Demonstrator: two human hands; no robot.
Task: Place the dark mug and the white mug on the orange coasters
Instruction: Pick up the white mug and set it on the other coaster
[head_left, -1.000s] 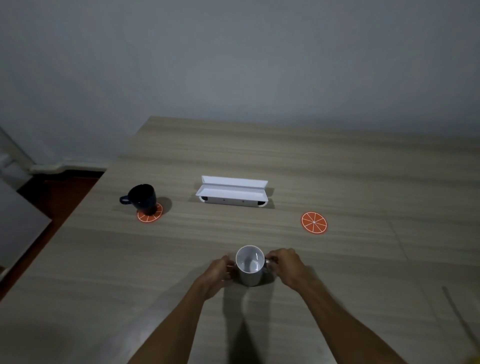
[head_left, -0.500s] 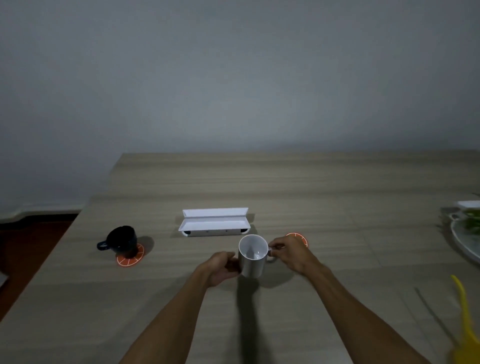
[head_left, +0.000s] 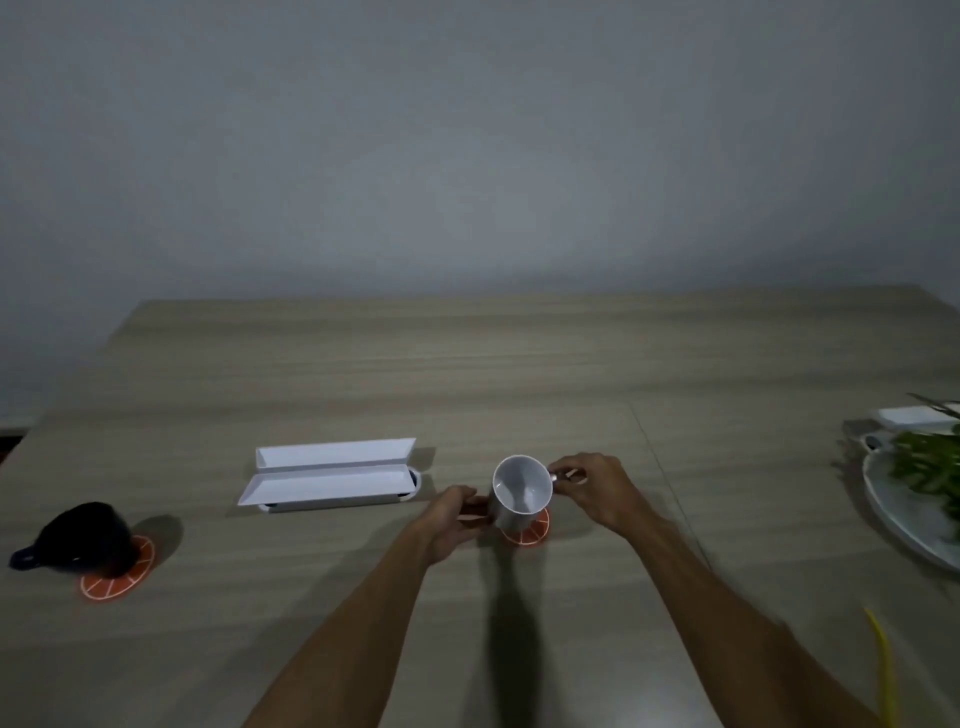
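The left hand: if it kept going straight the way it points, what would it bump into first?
The left hand points rightward at the white mug and already seems to touch its side, so it would meet the mug first.

A wooden table (head_left: 519, 364) fills the lower half of the frame under a plain grey wall. Just right of centre, the white mug (head_left: 521, 491) sits over an orange coaster (head_left: 530, 532), mouth tilted toward the camera. The left hand (head_left: 454, 522) wraps its side; the right hand (head_left: 597, 486) pinches its handle. At lower left, the dark mug (head_left: 85, 538) rests on the other coaster (head_left: 119, 571), handle pointing left. An open white box (head_left: 332, 475) lies left of centre. At the right edge, a plate (head_left: 904, 514) holds blurred greens (head_left: 930, 462).
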